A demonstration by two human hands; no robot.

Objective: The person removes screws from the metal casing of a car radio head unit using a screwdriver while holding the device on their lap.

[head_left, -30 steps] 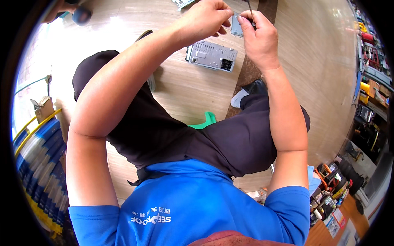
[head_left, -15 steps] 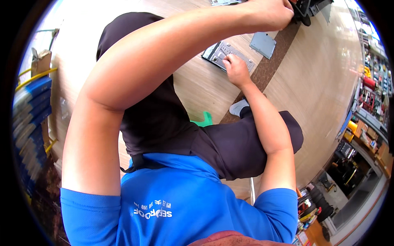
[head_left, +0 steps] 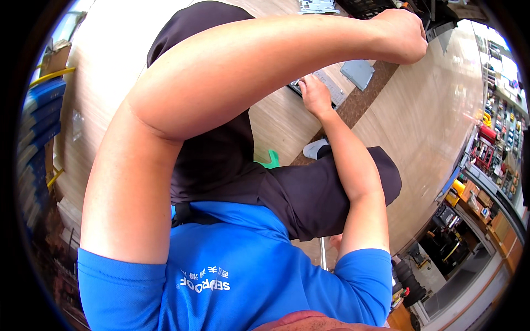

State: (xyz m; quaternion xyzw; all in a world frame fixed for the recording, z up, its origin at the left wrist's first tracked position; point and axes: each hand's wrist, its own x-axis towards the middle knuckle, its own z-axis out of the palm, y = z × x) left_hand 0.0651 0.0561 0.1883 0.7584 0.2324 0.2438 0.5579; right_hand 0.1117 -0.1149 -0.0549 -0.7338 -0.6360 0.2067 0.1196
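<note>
My left arm reaches across to the upper right, where my left hand [head_left: 402,37] is curled beside a black object [head_left: 444,25] at the top edge. Its fingers face away, so what they hold, if anything, is hidden. My right hand [head_left: 317,95] is closed in a pinch over a flat dark-edged device with a grey metal plate [head_left: 334,88] on the floor. Whatever sits in that pinch is too small to make out. Part of the device is covered by my left forearm. Just right of it lies a flat blue-grey metal panel [head_left: 358,74].
A black crate-like thing [head_left: 364,6] and a silver metal part [head_left: 318,6] lie at the top edge. A green object [head_left: 270,159] rests on the floor by my legs. Shelves of goods [head_left: 499,110] line the right; blue stacked items [head_left: 47,105] stand left.
My left hand has moved right and a little lower, with its fingers turned further from sight. My right hand stays at the device. The whole view has shifted slightly.
</note>
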